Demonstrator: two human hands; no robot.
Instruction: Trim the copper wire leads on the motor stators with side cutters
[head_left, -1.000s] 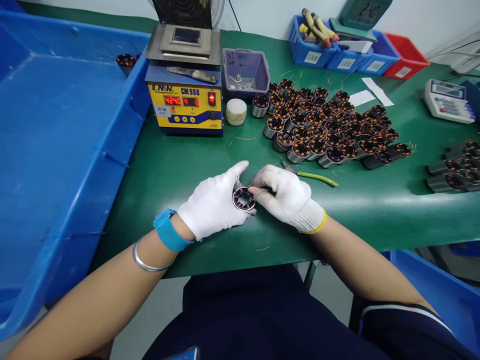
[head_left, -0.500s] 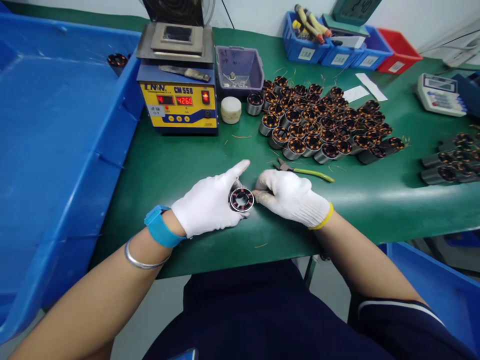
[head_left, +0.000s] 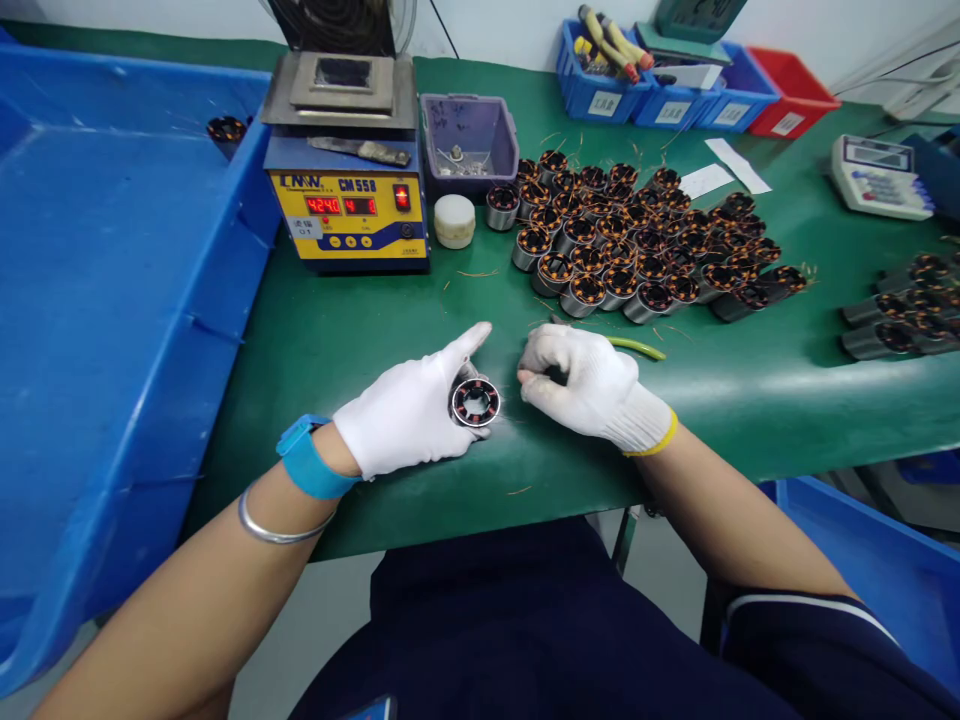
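My left hand (head_left: 412, 408), in a white glove, is closed around a motor stator (head_left: 475, 402), a metal ring with dark slots and copper windings. Its open end faces up toward me, low over the green table, and the thumb stretches past it. To the right, a short gap away from the stator, my right hand (head_left: 589, 385) is also gloved. Its thumb and forefinger are pressed together; whatever they pinch, if anything, is too small to make out. Behind that hand lie cutting pliers (head_left: 637, 348), their green handle showing and most of the head hidden.
Many stators (head_left: 619, 235) stand grouped on the green table (head_left: 360, 330), copper wire ends sticking up. A yellow solder pot unit (head_left: 352, 215), a purple bin (head_left: 469, 140) and a round white pot (head_left: 454, 221) stand behind. A large blue tray (head_left: 127, 250) borders the left side.
My right hand has moved from beside the stator slightly right and up, opening a gap and covering more of the pliers. My left hand keeps the stator in nearly the same place.
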